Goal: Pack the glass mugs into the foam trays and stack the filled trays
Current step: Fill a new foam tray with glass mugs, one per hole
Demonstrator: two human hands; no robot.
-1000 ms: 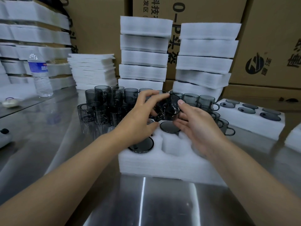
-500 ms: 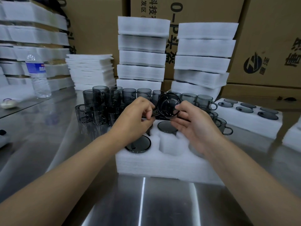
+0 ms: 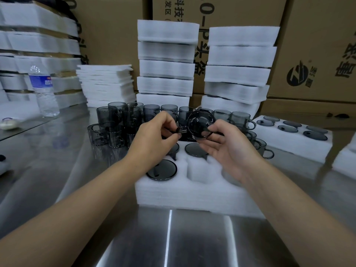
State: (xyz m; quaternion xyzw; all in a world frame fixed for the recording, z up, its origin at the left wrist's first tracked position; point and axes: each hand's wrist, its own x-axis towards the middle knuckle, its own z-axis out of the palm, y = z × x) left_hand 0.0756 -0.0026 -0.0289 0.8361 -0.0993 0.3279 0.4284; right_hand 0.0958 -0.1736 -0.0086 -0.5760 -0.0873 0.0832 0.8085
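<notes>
Glass mug [image 3: 200, 125], smoky grey, is held in the air above the near foam tray [image 3: 192, 191], tipped on its side with its base towards the camera. The left hand [image 3: 154, 137] pinches its handle between thumb and curled fingers. The right hand [image 3: 229, 149] grips the mug's edge with thumb and fingertips, the remaining fingers loosely bent beneath.

In that tray three packed mugs [image 3: 161, 169] sit base-up in pockets, one partly hidden by the left hand. One near pocket [image 3: 198, 170] is empty, and another lies partly behind the right wrist. A second tray [image 3: 292, 149] to the right holds six base-up mugs.

Loose mugs [image 3: 115, 120] crowd the steel table [image 3: 192, 237] behind the hands, too overlapped to count. Behind them stand two tray stacks of five each, the left stack [image 3: 166, 69] and the right stack [image 3: 238, 75]. Beside these are one pile of thin foam sheets [image 3: 106, 83] and one water bottle [image 3: 44, 89].
</notes>
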